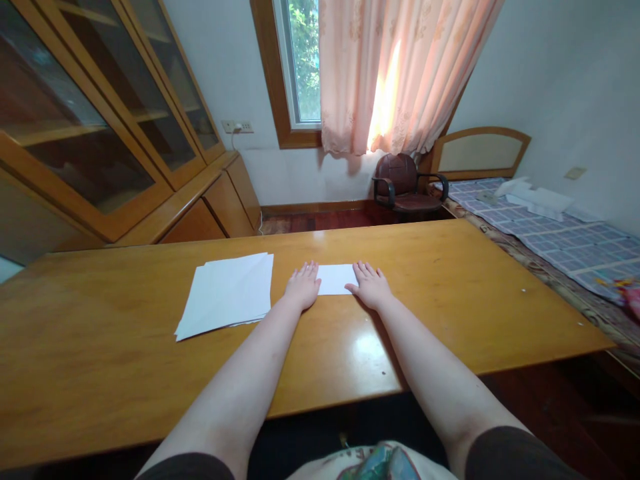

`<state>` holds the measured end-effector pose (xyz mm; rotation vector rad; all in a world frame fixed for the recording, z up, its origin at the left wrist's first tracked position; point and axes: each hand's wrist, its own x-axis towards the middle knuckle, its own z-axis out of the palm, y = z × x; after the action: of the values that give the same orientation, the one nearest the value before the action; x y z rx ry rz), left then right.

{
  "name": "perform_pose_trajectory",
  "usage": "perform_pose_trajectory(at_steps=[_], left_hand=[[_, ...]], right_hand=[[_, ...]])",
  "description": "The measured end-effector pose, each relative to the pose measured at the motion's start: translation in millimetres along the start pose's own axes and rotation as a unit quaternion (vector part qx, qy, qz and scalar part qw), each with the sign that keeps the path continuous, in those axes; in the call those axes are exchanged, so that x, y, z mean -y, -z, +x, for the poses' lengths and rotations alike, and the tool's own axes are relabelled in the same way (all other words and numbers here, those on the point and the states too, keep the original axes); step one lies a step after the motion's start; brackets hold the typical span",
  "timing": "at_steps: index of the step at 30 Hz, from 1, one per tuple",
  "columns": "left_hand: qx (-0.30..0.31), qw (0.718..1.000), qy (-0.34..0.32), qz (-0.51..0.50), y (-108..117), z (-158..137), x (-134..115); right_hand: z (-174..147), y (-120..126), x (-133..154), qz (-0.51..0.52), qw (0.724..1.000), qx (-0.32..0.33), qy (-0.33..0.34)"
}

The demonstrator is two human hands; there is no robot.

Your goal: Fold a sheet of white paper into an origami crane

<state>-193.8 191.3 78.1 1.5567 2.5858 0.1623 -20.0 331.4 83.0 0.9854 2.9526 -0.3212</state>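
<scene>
White paper, a small rectangle (334, 279) with straight edges, lies on the glossy yellow-brown wooden table (425, 267), directly in front of the person and between their two hands. The left hand (303, 285) lies palm down over its left end, fingers pointing away from the body and slightly parted. The right hand (371, 285) mirrors it at the right end, its thumb angled inward onto the paper. Both hands are flat and spread, pinching nothing, and the middle of the rectangle shows bare between them.

The step in hand looks like pressing or smoothing the piece flat, with both ends steadied at once. Whether it is a folded sheet or a single layer, I cannot tell from this height.

To the left, near the left hand but apart from it, lies a loose stack of large white paper sheets (227, 293), its edges unevenly lined up.

As I judge it, the next move calls for even pressure from both palms so that the rectangle does not skid on the slick wood; picking it up would need a fingertip worked under an edge while the other hand steadies it.
</scene>
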Motion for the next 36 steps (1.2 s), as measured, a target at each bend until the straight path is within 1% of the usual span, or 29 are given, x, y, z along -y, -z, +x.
perform_pose_trajectory(at_steps=[3, 7, 9, 14, 17, 19, 23, 25, 27, 31, 34, 36], left_hand=[[0.007, 0.999, 0.048, -0.002, 3.3, -7.9, 8.6], [-0.018, 0.994, 0.111, -0.002, 2.1, -12.4, 3.2], [-0.027, 0.992, 0.124, 0.000, 1.0, -12.8, 1.6], [-0.051, 0.990, 0.127, -0.019, 4.6, -15.4, 5.6], [-0.067, 0.990, 0.121, -0.038, 9.0, -17.8, 6.0], [-0.076, 0.990, 0.116, -0.042, 11.0, -18.7, 4.6], [-0.088, 0.989, 0.115, -0.042, 13.0, -18.6, 1.7], [-0.094, 0.988, 0.110, -0.048, 13.7, -17.9, 0.3], [-0.093, 0.989, 0.100, -0.061, 13.9, -17.3, -1.7], [-0.074, 0.990, 0.068, -0.095, 14.0, -17.8, -7.2], [-0.055, 0.992, 0.030, -0.112, 16.0, -20.3, -10.8], [-0.050, 0.991, 0.002, -0.121, 17.6, -21.9, -12.3]], right_hand=[[-0.2, -0.1, 0.0, 0.001, 1.000, 0.000, -0.002], [-1.8, 0.8, -0.4, 0.007, 1.000, -0.008, -0.003], [-2.8, 1.4, -1.0, 0.011, 1.000, -0.012, 0.001], [-2.2, 2.5, -3.5, 0.019, 1.000, -0.015, 0.017], [0.1, 4.3, -3.9, 0.032, 0.999, -0.019, 0.015], [0.9, 6.9, -3.5, 0.040, 0.999, -0.033, -0.005], [-1.7, 15.0, -2.8, 0.043, 0.992, -0.081, -0.087], [-4.0, 19.0, -2.6, 0.040, 0.987, -0.092, -0.127], [-5.8, 21.7, -2.6, 0.036, 0.983, -0.092, -0.154], [-6.1, 22.9, -3.7, 0.042, 0.984, -0.068, -0.161], [-4.3, 20.4, -5.2, 0.081, 0.985, -0.054, -0.144], [-3.0, 17.8, -5.5, 0.119, 0.981, -0.056, -0.140]])
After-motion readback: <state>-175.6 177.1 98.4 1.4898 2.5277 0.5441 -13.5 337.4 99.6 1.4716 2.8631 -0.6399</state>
